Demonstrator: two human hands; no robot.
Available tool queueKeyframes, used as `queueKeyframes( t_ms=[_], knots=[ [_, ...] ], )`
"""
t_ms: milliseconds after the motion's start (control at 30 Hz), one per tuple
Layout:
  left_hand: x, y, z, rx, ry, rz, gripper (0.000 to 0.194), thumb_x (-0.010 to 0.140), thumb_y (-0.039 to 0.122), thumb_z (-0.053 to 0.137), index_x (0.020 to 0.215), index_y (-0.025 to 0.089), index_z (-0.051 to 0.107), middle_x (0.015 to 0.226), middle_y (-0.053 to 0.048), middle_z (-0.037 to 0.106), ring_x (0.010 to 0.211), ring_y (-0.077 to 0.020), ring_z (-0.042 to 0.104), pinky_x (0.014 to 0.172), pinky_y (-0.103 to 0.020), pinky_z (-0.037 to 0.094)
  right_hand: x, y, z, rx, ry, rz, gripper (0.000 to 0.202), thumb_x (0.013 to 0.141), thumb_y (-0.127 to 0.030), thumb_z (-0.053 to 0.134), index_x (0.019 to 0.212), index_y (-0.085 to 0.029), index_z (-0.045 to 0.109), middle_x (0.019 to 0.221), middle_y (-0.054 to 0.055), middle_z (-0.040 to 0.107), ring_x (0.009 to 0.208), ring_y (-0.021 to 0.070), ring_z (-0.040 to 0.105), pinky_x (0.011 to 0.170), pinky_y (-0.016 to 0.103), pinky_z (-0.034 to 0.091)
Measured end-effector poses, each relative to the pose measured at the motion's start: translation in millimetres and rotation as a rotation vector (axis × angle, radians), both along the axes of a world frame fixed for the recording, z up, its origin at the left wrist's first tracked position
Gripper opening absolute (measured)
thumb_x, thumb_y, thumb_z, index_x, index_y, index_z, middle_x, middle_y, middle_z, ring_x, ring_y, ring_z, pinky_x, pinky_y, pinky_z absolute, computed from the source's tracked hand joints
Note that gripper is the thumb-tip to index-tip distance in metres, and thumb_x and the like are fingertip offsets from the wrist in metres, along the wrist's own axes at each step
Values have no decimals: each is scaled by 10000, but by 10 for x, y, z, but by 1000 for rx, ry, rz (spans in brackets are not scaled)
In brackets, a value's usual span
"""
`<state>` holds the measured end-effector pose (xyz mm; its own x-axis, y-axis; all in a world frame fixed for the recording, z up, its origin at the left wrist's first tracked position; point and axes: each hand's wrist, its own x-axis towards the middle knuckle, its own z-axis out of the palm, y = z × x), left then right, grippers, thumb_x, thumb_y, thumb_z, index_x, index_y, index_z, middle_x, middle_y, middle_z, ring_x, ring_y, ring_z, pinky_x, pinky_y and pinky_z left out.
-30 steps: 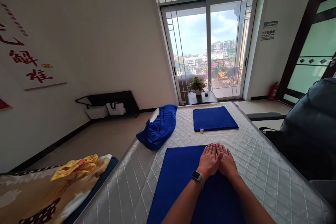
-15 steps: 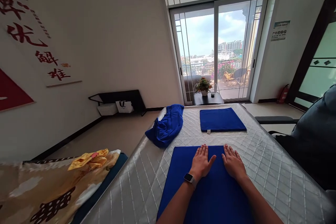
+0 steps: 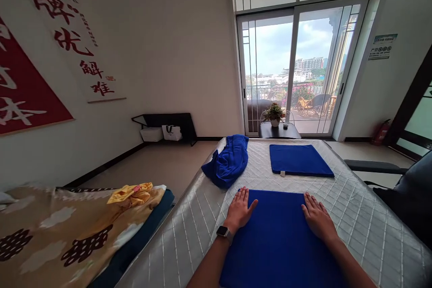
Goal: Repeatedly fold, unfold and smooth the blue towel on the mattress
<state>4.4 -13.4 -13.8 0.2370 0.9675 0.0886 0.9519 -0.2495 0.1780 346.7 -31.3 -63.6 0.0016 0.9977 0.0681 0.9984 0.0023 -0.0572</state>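
A flat blue rectangle of cloth (image 3: 276, 234) lies smooth on the quilted silver mattress (image 3: 189, 238) right in front of me. My left hand (image 3: 239, 209), with a watch (image 3: 222, 231) on its wrist, rests flat on the cloth's far left corner, fingers stretched out. At the far right corner lies my right hand (image 3: 319, 216), also flat with its fingers extended. Beyond them is a second blue folded cloth (image 3: 300, 160) with a small white tag at its near edge. A crumpled blue cloth (image 3: 229, 162) sits to its left.
On the left, a lower bed with a patterned brown cover (image 3: 84, 229) holds a yellow cloth (image 3: 131, 193). A small black table (image 3: 280, 132) with a potted plant (image 3: 274, 113) stands by the glass door (image 3: 266, 54). A dark chair (image 3: 413, 193) is at the right.
My hands have slid apart across the blue cloth, the left one to its left edge and the right one to its right edge. The view has turned a little to the left.
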Motion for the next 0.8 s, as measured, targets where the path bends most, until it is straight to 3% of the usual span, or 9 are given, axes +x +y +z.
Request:
queueKeyframes(
  t_ms=[133, 367, 800],
  knots=[
    [-145, 3, -55, 7, -31, -14, 845, 1035, 675, 134, 1617, 85, 297, 1691, -153, 276, 1575, -265, 236, 1283, -454, 263, 27, 24, -78, 25, 10, -2, 688, 1015, -376, 150, 1634, -100, 264, 1701, 55, 231, 1568, 199, 210, 1279, 437, 173],
    [-150, 36, -189, 76, -85, -12, 846, 1027, 688, 188, 1608, 89, 329, 1667, -175, 323, 1556, -310, 284, 1259, -508, 319, 79, 48, -188, 77, -20, 26, 681, 1008, -358, 155, 1608, -107, 355, 1682, 77, 281, 1558, 201, 239, 1271, 438, 210],
    [-128, -25, -101, 21, -166, 8, 906, 1011, 701, 130, 1608, 41, 305, 1682, -179, 279, 1572, -302, 238, 1293, -481, 243, 98, 35, -167, 96, -4, 14, 673, 1019, -365, 154, 1612, -112, 347, 1674, 90, 317, 1554, 196, 252, 1259, 442, 259]
  ],
)
